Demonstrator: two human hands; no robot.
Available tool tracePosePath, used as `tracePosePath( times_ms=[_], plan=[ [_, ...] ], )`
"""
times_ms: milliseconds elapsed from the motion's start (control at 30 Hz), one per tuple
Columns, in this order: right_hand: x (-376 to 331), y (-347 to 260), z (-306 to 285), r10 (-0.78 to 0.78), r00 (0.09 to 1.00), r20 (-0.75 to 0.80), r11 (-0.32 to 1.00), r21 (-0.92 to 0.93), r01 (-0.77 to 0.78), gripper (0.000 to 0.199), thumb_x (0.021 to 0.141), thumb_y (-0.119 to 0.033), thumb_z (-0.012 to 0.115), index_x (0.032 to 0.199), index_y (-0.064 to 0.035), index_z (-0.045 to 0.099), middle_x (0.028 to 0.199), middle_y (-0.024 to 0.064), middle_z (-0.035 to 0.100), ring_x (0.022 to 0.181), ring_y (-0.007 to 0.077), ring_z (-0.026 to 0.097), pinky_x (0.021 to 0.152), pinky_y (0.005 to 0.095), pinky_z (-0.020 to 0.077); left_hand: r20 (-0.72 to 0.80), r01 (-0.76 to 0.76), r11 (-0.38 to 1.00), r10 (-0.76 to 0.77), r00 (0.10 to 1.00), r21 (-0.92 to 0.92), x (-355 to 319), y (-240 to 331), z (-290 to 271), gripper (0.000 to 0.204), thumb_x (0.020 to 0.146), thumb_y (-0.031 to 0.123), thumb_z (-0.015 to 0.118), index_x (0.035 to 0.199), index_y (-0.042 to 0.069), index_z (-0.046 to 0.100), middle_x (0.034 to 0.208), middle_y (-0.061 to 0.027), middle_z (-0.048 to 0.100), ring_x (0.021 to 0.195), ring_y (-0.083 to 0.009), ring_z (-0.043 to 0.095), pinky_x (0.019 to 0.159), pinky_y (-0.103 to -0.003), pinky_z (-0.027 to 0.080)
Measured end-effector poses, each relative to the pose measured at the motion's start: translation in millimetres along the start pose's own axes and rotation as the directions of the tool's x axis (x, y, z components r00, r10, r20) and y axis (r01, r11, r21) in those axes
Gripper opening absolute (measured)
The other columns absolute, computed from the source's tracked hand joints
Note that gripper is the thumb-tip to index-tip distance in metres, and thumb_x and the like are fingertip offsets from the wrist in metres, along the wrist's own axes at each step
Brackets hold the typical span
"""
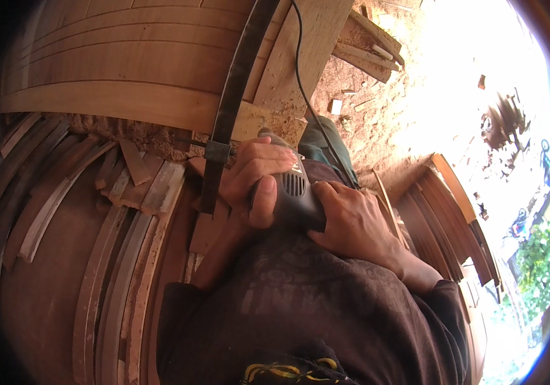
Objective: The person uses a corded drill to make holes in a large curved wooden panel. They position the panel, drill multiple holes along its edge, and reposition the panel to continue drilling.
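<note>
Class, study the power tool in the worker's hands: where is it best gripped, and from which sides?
I would grip the power tool by its rounded dark body, from both sides, as the left hand and right hand do. Its broad curve suits a wrapped grip; the slotted vent between the hands seems best left uncovered.

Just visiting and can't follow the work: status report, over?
Left grip wrapped on dark power tool. Right grip against the tool's right side. Metal clamp bar close beside left grip. Tool's working end unclear.
</note>
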State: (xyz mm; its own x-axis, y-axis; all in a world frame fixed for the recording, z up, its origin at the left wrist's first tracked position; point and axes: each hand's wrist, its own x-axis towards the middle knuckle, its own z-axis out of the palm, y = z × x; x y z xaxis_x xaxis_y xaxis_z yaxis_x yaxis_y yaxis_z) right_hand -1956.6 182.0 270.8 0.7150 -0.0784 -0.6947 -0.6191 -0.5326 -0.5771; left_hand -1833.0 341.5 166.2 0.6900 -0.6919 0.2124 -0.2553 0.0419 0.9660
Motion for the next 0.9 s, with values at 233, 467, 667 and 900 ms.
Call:
tracePosePath(
  times_ms=[233, 467, 667, 900],
  plan=[
    [0.8, -2.5, 1.2, 0.006, 1.0, -0.008, 1.0, -0.001, -0.006, 0.047, 0.082, -0.025, 0.086, 0.113, -0.0012, 0.062, 0.104, 0.0221, 0.072, 0.097, 0.0445, 0.074, 0.086, 0.0538, 0.0586, -0.013, -0.007, 1.0, 0.007, 1.0, 0.003, 4.1, 0.1, -1.7, 0.044, 0.1, 0.027, 0.043, 0.1, -0.005, 0.074, 0.1, -0.021, 0.079, 0.098, -0.0329, 0.076, 0.108, -0.052, 0.052],
    [0.5, -6.0, 1.6, 0.03, 0.999, -0.012, 0.999, 0.017, -0.03, 0.046, 0.082, -0.025, 0.086, 0.114, -0.0018, 0.063, 0.104, 0.0215, 0.072, 0.097, 0.0441, 0.074, 0.086, 0.0535, 0.0587, -0.023, -0.013, 1.0, 0.013, 1.0, -0.014, 1.4, -1.3, -1.7, 0.043, 0.098, 0.026, 0.044, 0.099, -0.006, 0.073, 0.099, -0.0218, 0.079, 0.097, -0.0325, 0.076, 0.107, -0.053, 0.052],
    [0.8, -6.8, -0.7, 0.036, 0.999, 0.004, 0.999, -0.006, -0.035, 0.046, 0.082, -0.026, 0.086, 0.114, -0.0016, 0.063, 0.104, 0.0213, 0.072, 0.097, 0.0435, 0.074, 0.086, 0.053, 0.0589, -0.022, -0.04, 0.998, 0.039, 0.999, -0.04, -0.2, -8.9, -2.1, 0.043, 0.098, 0.026, 0.044, 0.1, -0.006, 0.073, 0.099, -0.0214, 0.079, 0.096, -0.0322, 0.076, 0.106, -0.053, 0.052],
    [1.4, -6.0, -0.1, 0.039, 0.999, 0.006, 0.999, -0.001, -0.039, 0.047, 0.082, -0.026, 0.087, 0.114, -0.0009, 0.063, 0.104, 0.0215, 0.072, 0.098, 0.0433, 0.075, 0.086, 0.0526, 0.0588, -0.022, -0.008, 1.0, 0.008, 1.0, -0.025, 1.0, -3.9, -1.3, 0.042, 0.097, 0.025, 0.045, 0.099, -0.006, 0.074, 0.098, -0.021, 0.079, 0.095, -0.0329, 0.077, 0.106, -0.053, 0.052]
  ],
)
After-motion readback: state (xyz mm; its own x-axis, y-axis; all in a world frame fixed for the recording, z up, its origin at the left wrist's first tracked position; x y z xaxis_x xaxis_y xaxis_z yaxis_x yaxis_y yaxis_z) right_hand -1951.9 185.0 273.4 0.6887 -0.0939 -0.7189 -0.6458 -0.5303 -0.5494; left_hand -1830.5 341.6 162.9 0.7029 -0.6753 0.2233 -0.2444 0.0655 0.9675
